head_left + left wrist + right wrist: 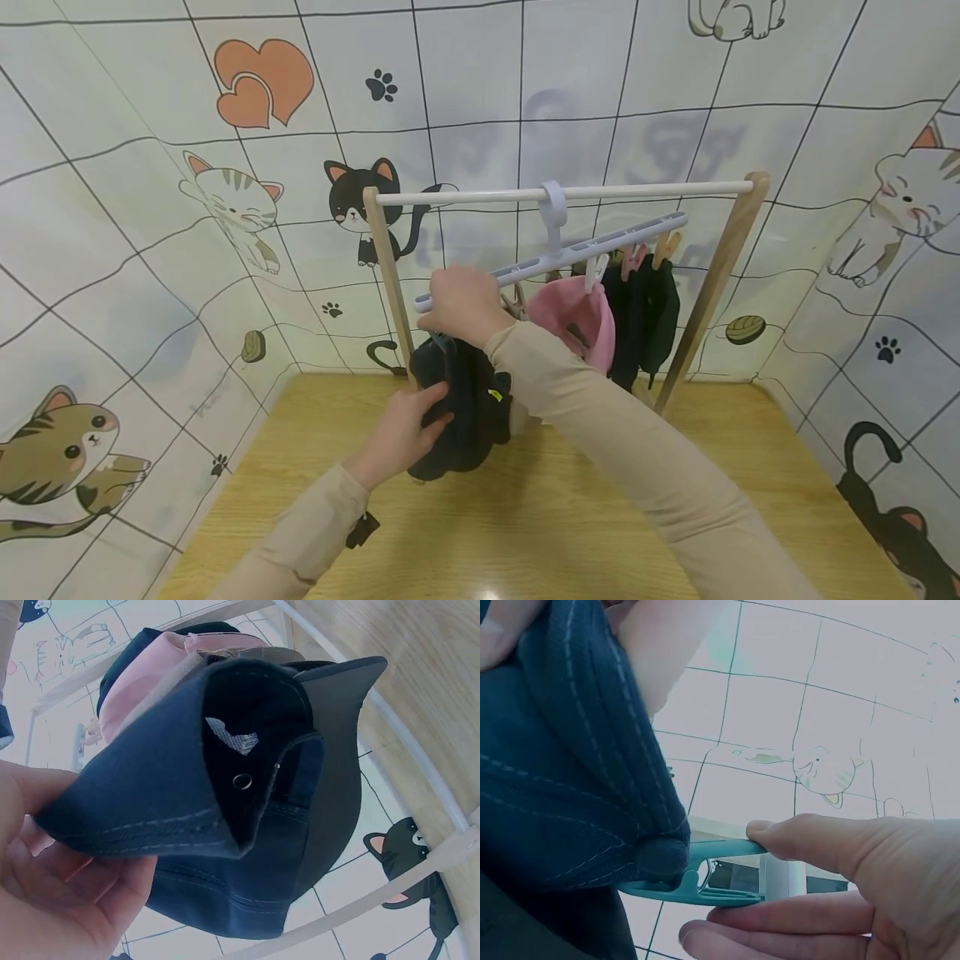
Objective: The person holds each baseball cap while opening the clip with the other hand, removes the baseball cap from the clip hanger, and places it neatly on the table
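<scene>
A dark navy cap (457, 417) hangs under the left end of a pale lavender hanger (615, 240). My left hand (397, 433) holds the cap's edge, thumb on one side and fingers on the other; the left wrist view shows the cap's hollow inside (259, 705) and its brim (334, 765). At the hanger's left end, my right hand (465, 300) pinches a teal clothespin (724, 849) between thumb and fingers. In the right wrist view, the clothespin's tips are around the cap's stitched edge (660, 859).
The hanger hooks over a white bar (465, 197) of a wooden-legged rack (708, 292) on a wood-grain table (600, 533). A pink hat (577, 312) and dark green hat (660, 308) hang at its right, under white (596, 271), pink (633, 260) and yellow (666, 247) clothespins.
</scene>
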Motion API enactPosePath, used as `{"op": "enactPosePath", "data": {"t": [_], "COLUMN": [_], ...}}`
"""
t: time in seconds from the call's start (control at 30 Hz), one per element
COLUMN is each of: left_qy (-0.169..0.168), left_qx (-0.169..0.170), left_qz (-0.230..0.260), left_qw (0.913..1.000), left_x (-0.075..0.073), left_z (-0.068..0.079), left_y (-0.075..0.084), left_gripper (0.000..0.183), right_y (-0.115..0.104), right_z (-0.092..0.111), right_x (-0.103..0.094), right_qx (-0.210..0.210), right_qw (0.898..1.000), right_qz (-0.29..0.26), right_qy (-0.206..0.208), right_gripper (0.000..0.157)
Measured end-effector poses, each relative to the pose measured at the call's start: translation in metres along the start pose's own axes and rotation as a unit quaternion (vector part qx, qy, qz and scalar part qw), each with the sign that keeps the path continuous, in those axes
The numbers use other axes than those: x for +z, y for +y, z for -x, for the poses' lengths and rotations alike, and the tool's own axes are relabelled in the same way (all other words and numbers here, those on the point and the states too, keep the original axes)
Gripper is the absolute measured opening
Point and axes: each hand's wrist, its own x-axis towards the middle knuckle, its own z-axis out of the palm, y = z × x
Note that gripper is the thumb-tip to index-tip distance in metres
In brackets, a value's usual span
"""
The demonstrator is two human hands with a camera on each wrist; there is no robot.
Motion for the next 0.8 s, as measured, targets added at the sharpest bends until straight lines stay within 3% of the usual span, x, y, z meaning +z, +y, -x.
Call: {"op": "enactPosePath", "data": {"t": [0.27,0.53,0.8], "left_qy": [0.024,0.047,-0.005], "left_qx": [-0.015,-0.021,-0.047], "left_qz": [0.025,0.013,0.039], "left_qw": [0.9993,0.9986,0.9981], "left_x": [-0.002,-0.003,-0.005], "left_z": [0.005,0.012,0.02], "left_y": [-0.005,-0.01,-0.015], "left_gripper": [0.021,0.03,0.027], "right_y": [0.008,0.014,0.018], "right_z": [-0.002,-0.005,-0.003], "right_x": [0.002,0.004,0.002], "right_qx": [-0.025,-0.043,-0.054], "right_qw": [0.999,0.997,0.994], "right_qz": [-0.024,-0.057,-0.092], "right_qy": [0.013,0.019,0.012], "right_gripper": [0.029,0.031,0.035]}}
